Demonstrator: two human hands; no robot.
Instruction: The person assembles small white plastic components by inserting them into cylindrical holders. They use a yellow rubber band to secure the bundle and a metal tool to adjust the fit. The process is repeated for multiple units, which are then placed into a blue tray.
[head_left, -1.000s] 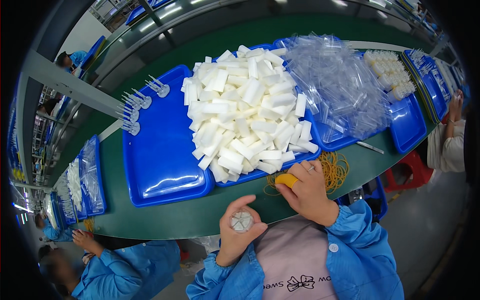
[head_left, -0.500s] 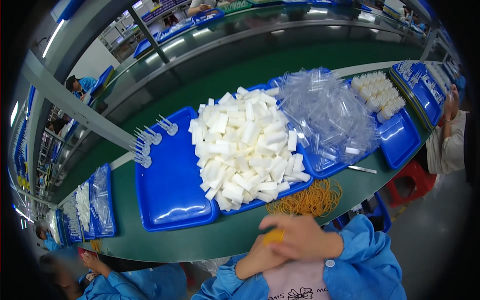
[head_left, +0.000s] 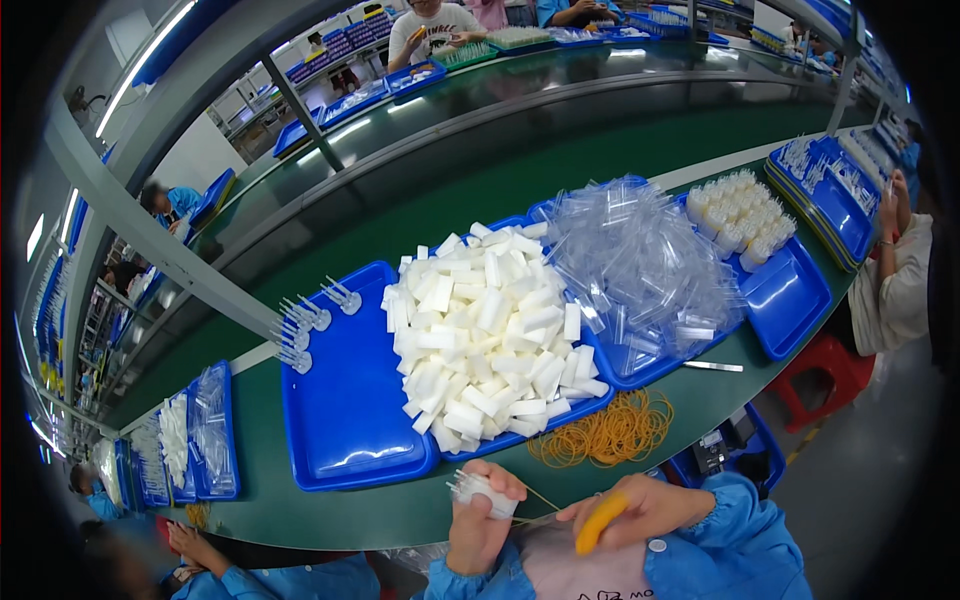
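My left hand [head_left: 474, 540] is closed around a white piece with thin prongs [head_left: 486, 493], the prongs pointing left. Between my two hands a thin yellowish rubber band [head_left: 543, 498] is stretched, running from the white piece to my right fingertips. My right hand [head_left: 645, 508] pinches the band's far end; an orange-yellow finger cot [head_left: 600, 522] covers one of its fingers. Just beyond my hands, a heap of similar rubber bands [head_left: 607, 430] lies on the green table [head_left: 480, 482]. White foam-like blocks [head_left: 490, 335] are piled in a blue tray behind it.
To the left, a blue tray [head_left: 350, 440] holds several pronged white pieces [head_left: 300, 335] along its edge. Clear plastic tubes [head_left: 640, 270] heap up at right, beside white clustered parts [head_left: 740, 215] in another tray [head_left: 795, 300]. Tweezers [head_left: 713, 366] lie nearby. Co-workers sit at both sides.
My hands have moved apart from their overlap, exposing the pronged white piece and the stretched rubber band. The head view has tilted up, so the trays sit lower in the picture.
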